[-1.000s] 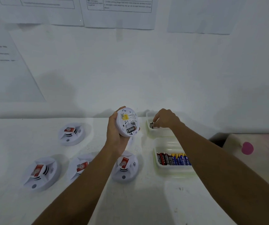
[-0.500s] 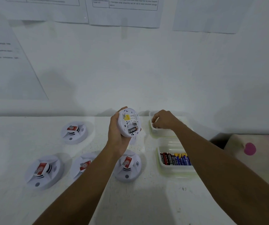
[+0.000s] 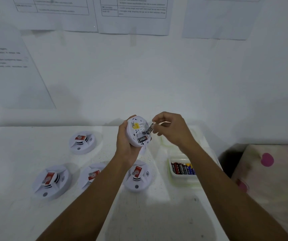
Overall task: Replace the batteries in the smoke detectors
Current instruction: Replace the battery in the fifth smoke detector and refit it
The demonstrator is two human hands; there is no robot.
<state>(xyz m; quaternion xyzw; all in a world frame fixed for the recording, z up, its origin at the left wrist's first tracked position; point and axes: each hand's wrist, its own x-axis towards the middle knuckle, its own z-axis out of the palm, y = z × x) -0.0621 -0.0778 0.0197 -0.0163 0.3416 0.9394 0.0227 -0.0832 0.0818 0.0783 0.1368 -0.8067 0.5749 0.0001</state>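
My left hand (image 3: pixel 125 141) grips a white round smoke detector (image 3: pixel 137 130) above the table, its back turned toward me. One black battery (image 3: pixel 142 139) sits in its open compartment. My right hand (image 3: pixel 171 130) pinches a second black battery (image 3: pixel 149 129), tilted, with its lower end at the compartment. A white tray (image 3: pixel 183 177) holding several red, black and blue batteries lies at the right, partly behind my right forearm. Another white tray (image 3: pixel 198 136) lies behind it, mostly hidden by my right hand.
Several more white smoke detectors with red labels lie face up on the white table: one at the back left (image 3: pixel 82 141), one at the front left (image 3: pixel 51 181), one (image 3: pixel 92 175) beside my left forearm, one (image 3: pixel 138 176) under it. A cloth with pink dots (image 3: pixel 268 171) lies at the right.
My right hand has left the far tray with a battery and brought it left to the detector's compartment. My left hand still holds the detector in about the same place.
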